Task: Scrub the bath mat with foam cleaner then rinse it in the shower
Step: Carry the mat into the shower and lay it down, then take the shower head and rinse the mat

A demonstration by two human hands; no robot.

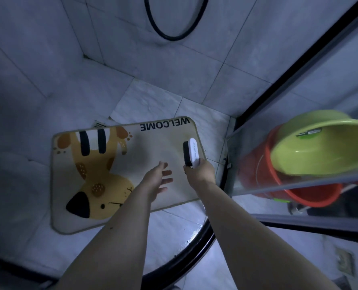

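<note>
A cream bath mat [148, 147] with a yellow cartoon animal and the word WELCOME lies flat on the tiled shower floor. My right hand [199, 171] grips one end of a white scrub brush [192, 152] with dark bristles, held over the mat's right edge. My left hand [158, 177] hovers over the mat beside it, fingers spread and holding nothing. No foam shows on the mat.
A black shower hose [171, 36] loops on the back wall. The glass shower door [278, 97] with a black frame stands to the right. Behind it sits a red bucket [263, 178] with a green basin [320, 147] in it. A floor drain [100, 124] peeks out past the mat's far edge.
</note>
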